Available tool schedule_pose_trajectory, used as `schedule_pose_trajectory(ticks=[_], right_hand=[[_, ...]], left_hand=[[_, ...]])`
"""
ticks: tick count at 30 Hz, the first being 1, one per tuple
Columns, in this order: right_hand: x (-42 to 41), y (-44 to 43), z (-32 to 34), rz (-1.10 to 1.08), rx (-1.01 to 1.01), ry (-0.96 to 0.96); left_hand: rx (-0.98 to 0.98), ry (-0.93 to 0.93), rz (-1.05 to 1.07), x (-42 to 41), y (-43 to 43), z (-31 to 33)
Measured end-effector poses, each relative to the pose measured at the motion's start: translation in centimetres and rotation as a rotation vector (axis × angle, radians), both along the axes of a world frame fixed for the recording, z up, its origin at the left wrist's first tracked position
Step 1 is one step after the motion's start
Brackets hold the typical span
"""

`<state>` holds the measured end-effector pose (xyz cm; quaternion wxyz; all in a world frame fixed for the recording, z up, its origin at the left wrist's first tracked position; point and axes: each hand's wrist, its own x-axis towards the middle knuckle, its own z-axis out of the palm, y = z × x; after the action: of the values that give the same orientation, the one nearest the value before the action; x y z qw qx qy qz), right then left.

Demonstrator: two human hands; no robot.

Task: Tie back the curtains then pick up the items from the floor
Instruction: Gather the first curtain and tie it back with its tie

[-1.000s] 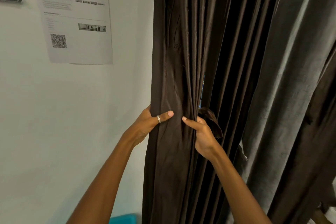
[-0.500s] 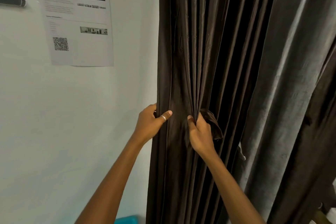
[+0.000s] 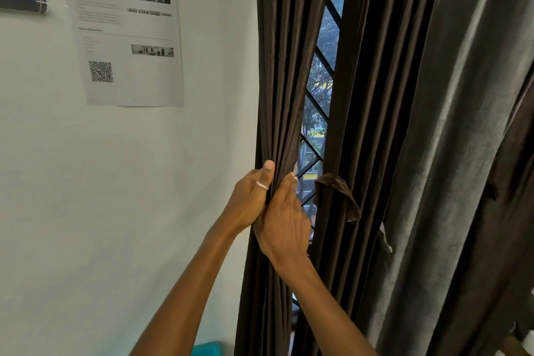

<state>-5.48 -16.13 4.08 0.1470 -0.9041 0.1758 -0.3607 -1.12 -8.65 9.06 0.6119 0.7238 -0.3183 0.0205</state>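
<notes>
Pulled leftward, the vertically hanging dark brown pleated curtain (image 3: 277, 81) now uncovers the black window lattice (image 3: 320, 89), left hand (image 3: 248, 202) and right hand (image 3: 284, 225) both clenched on its folds

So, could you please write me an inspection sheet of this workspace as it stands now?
Surface: floor not in view.
Job's things: dark brown pleated curtain bunched toward the wall; brown fabric tie-back loop hangs loose on the neighbouring panel; floor items not seen.
Clutter: turquoise object at bottom edge, kind unclear.
Grippers: left hand, ring on thumb, and right hand both grip the gathered curtain.
Cables: nothing seen.
Surroundings: white wall with printed paper notice; window with black diagonal grille showing through the gap; grey velvet curtain at right.
</notes>
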Motion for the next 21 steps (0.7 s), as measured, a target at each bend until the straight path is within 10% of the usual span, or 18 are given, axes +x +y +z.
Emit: schedule_pose_trajectory(ticks=[11,21], right_hand=[[-0.6,-1.2,-0.4,0.227,0.085,-0.043],[-0.1,-6.6,2.8,0.643,0.861,-0.336]], left_hand=[[0.191,-0.115,0.024,1.7,1.1,1.0],[0.093,0.242,-0.057,2.5,1.2,1.2]])
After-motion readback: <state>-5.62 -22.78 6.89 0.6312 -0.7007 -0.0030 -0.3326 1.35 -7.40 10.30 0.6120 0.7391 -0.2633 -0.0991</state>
